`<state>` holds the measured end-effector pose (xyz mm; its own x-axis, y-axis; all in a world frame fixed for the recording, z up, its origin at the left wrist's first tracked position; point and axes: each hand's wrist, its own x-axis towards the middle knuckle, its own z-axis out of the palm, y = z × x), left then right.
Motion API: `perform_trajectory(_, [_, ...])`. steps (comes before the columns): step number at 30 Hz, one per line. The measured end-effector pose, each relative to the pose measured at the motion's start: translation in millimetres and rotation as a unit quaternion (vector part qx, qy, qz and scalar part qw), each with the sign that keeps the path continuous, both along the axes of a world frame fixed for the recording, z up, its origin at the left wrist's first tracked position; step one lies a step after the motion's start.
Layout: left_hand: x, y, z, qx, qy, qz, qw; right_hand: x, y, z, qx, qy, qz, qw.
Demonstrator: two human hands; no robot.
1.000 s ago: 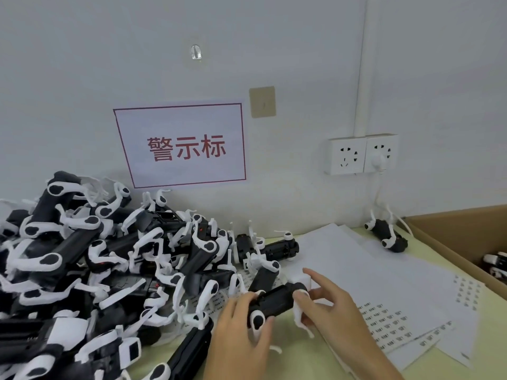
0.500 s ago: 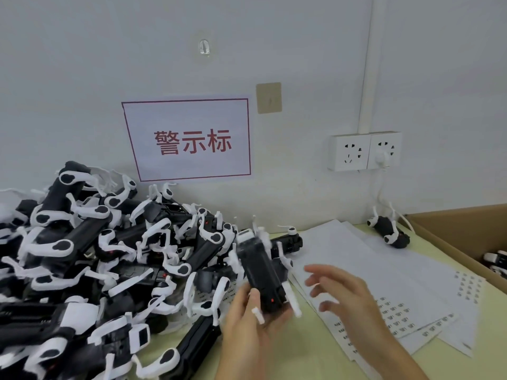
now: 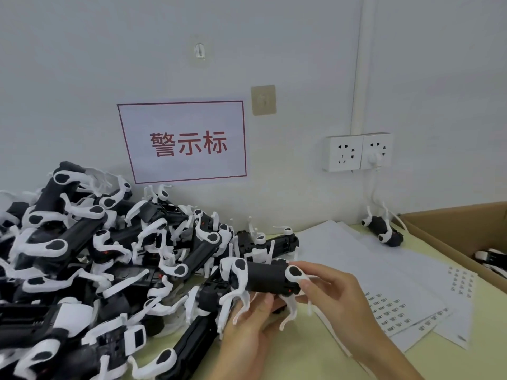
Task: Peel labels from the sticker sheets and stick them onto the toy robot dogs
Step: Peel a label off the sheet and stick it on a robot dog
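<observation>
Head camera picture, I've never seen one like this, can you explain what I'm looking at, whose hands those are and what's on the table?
The camera is worn on a person's head, looking forward and down at their own hands. Both hands hold one black-and-white toy robot dog above the table: the left hand supports it from below, the right hand pinches its end. A big pile of the same toy dogs lies to the left. White sticker sheets with small printed labels lie to the right, beside a cardboard box. One more dog lies by the wall.
</observation>
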<state>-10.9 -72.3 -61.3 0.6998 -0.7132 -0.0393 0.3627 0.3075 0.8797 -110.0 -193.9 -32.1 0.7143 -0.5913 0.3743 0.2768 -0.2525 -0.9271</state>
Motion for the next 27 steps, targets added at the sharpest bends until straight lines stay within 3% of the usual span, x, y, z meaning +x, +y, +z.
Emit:
perform_trajectory(6, [22.0,3.1,-7.3,-0.057,-0.007,0.022,0.998,-5.5,-13.2,-3.9,0.001,-0.023,-0.023,0.999])
perform_trajectory(10, [32.8,2.6,-10.5,0.022,-0.087,0.066,0.994,-6.2,-20.1,-6.1,0.003,-0.027,0.001,1.0])
perform_trajectory(16, [33.4,15.6,-11.2,0.039,-0.161,-0.021,0.986,-16.8,-31.8,-12.4,-0.031,0.009,0.058,0.998])
perform_trajectory(20, [36.8,26.2,-8.5,0.108,-0.273,-0.05,0.955,-21.6,-32.2,-17.0,-0.036,0.013,0.075,0.996])
perform_trajectory(23, [35.6,32.1,-0.6,0.149,-0.277,-0.085,0.945,-26.3,-33.4,-18.0,-0.056,0.035,0.062,0.996])
perform_trajectory(27, [27.2,30.0,7.8,0.226,-0.327,-0.057,0.916,-26.1,-25.5,-22.7,-0.084,0.088,0.038,0.992])
